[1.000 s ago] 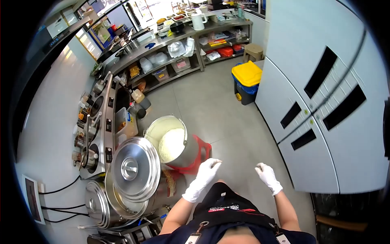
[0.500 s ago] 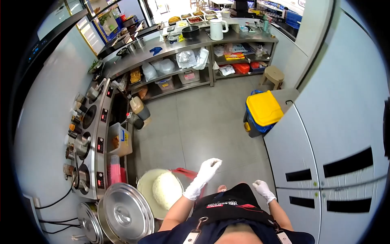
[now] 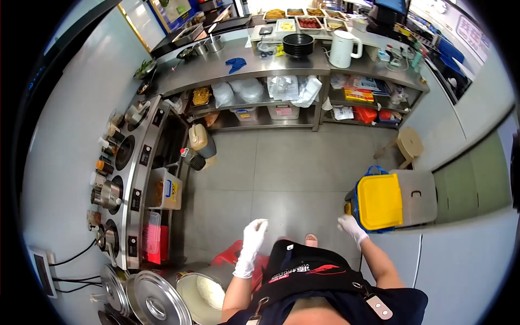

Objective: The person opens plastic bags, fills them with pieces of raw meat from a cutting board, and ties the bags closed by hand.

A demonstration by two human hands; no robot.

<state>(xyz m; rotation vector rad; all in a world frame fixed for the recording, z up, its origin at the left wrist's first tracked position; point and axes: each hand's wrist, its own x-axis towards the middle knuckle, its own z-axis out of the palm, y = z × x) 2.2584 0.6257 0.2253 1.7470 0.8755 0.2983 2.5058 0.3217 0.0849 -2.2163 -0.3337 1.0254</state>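
My left hand (image 3: 253, 236), in a white glove, hangs in front of my apron (image 3: 309, 265) with its fingers curled in and nothing showing in them. Below and left of it stands a pale bucket (image 3: 187, 298) with a white, doughy or grainy mass (image 3: 210, 292) inside. Red plastic (image 3: 227, 253) lies beside that forearm. My right hand (image 3: 352, 227), gloved too, is held out with loosely bent, slightly parted fingers and holds nothing. Nearest to it is the bin with a yellow lid (image 3: 379, 201); a gap seems to separate them.
Induction hobs with pots (image 3: 111, 194) line the left wall. Large lidded pots (image 3: 157, 303) stand at lower left. A steel counter (image 3: 254, 70) crosses ahead, bearing black bowls (image 3: 298, 44) and a white kettle (image 3: 344, 49). A stool (image 3: 409, 143) stands at right.
My body has moved forward: the counter and bin are nearer, and the bucket has slid toward the bottom edge. Both hands stay without any object.
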